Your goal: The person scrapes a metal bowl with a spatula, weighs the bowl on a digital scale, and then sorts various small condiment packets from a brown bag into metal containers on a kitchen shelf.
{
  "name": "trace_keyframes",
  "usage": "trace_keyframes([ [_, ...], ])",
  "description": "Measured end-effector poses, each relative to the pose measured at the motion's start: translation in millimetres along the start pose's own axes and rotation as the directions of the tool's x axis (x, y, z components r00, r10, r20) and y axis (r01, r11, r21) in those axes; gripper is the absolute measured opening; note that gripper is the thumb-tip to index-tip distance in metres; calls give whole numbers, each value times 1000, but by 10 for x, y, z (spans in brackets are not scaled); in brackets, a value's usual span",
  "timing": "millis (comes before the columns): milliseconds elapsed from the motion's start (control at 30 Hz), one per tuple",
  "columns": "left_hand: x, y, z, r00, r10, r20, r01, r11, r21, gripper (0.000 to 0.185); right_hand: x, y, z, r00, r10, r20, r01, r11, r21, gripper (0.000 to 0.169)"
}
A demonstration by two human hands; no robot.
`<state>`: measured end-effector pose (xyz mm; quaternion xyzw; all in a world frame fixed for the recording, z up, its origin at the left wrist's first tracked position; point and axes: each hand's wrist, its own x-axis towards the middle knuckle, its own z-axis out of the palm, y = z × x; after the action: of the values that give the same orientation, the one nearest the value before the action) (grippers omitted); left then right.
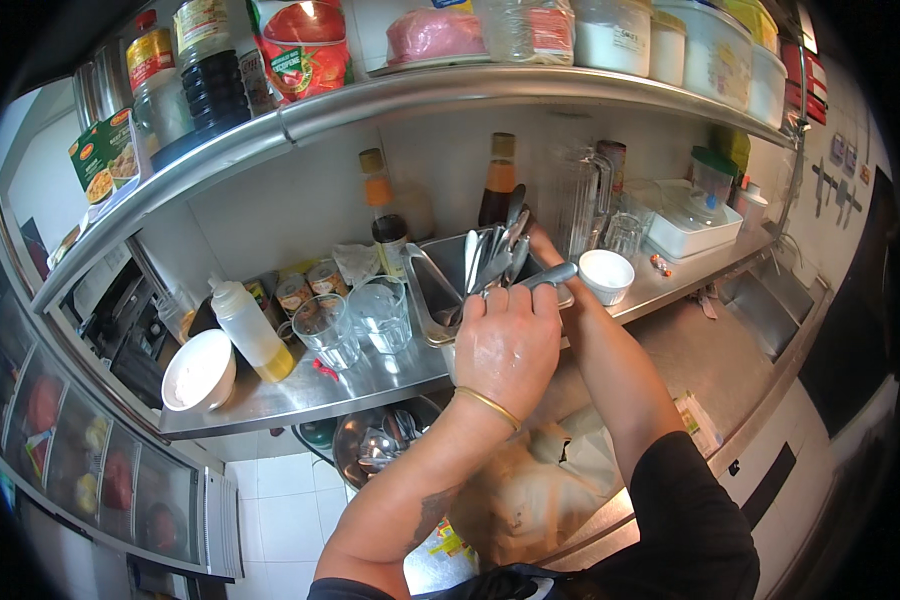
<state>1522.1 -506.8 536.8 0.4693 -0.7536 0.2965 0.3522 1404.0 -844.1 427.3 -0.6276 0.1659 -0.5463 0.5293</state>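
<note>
A rectangular metal container (436,289) stands on the steel shelf, with several pieces of metal cutlery (495,259) upright or leaning in it. My left hand (506,349), a bangle at its wrist, is over the container's front edge, its fingers curled around cutlery handles; one thick handle points right above the knuckles. Behind the cutlery, at the container's right back side, is my right hand (541,238), mostly hidden; its hold cannot be seen. Below the shelf, a round metal bowl (347,450) holds more cutlery and spoons.
Drinking glasses (324,330), a squeeze bottle (247,326) and a white bowl (199,371) stand left on the shelf. A white ramekin (606,277), a glass pitcher (581,202) and a white tray (694,232) stand right. An upper shelf (450,90) holds jars and bottles.
</note>
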Motion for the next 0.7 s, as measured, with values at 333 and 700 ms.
trace_keyframes([
  [333,-120,-341,-10,998,34,-50,-38,997,-63,14,-261,-257,328,938,339,71,-342,940,21,30],
  [700,-8,-556,297,998,1,-55,-5,997,-80,17,-299,-179,454,923,369,109,-369,929,-19,29],
])
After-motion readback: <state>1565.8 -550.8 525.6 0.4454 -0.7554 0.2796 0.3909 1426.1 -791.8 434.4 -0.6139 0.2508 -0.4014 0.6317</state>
